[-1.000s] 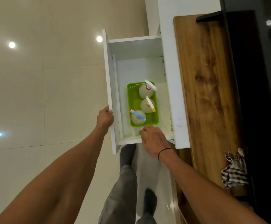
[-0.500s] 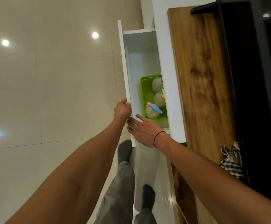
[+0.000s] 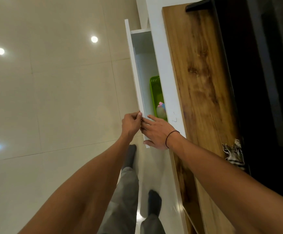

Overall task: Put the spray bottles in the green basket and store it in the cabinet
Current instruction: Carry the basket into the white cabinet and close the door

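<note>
The green basket (image 3: 155, 92) sits inside the white cabinet drawer (image 3: 134, 71), which stands only a narrow gap out from the cabinet. One pale spray bottle (image 3: 161, 110) with a pink and blue nozzle shows in the basket; the other bottles are hidden under the cabinet top. My left hand (image 3: 131, 123) pinches the top edge of the drawer front near its close end. My right hand (image 3: 156, 132) lies flat with fingers spread against the inner side of the drawer front, holding nothing.
A wooden countertop (image 3: 203, 81) runs along the right above the white cabinet face (image 3: 168, 92). A striped cloth (image 3: 233, 154) lies on its near right edge. My legs and dark socks (image 3: 154, 202) stand on the glossy tiled floor (image 3: 53, 98) below.
The drawer has slid most of the way shut, from wide open to a narrow gap. Two of the bottles have gone out of sight. My right hand moved from the drawer's corner to the front panel.
</note>
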A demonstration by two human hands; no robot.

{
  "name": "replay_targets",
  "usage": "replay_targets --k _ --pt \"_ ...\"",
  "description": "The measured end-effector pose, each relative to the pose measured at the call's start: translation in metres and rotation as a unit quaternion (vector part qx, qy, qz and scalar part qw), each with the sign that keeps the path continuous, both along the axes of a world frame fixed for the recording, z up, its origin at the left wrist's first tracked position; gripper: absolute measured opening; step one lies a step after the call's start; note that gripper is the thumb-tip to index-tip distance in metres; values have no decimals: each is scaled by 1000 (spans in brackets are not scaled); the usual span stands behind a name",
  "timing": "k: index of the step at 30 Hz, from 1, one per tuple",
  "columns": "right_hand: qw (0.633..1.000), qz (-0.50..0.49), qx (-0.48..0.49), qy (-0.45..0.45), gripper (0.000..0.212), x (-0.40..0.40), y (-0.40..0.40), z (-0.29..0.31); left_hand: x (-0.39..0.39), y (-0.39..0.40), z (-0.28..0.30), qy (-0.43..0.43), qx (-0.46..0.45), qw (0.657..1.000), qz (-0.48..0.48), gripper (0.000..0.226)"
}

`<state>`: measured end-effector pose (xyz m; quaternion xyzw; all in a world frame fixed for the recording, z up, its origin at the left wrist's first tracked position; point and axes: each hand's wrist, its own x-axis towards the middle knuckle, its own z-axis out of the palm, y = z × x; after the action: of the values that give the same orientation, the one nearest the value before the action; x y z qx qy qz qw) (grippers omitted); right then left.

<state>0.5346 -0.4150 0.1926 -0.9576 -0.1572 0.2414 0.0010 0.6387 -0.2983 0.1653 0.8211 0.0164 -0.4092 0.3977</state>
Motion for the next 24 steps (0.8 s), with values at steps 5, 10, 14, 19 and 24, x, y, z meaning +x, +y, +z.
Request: replay_targets --k 5,10,14,19,24 --pt "999 -33 -22 7 74 -12 -1 3 -11 -14 5 31 3 999 -20 54" --pt "997 -55 -50 21 75 -19 -3 8 -20 -23 11 124 -42 991 -31 65" --pt "995 -51 -74 31 74 -26 -9 10 -32 -36 21 153 -52 986 -33 78" --pt "994 -60 -84 34 74 -36 -18 10 -45 -51 33 197 -82 977 3 82" --pt "992 -58 -99 44 71 -40 -22 15 -54 -61 36 207 -89 974 -16 89"
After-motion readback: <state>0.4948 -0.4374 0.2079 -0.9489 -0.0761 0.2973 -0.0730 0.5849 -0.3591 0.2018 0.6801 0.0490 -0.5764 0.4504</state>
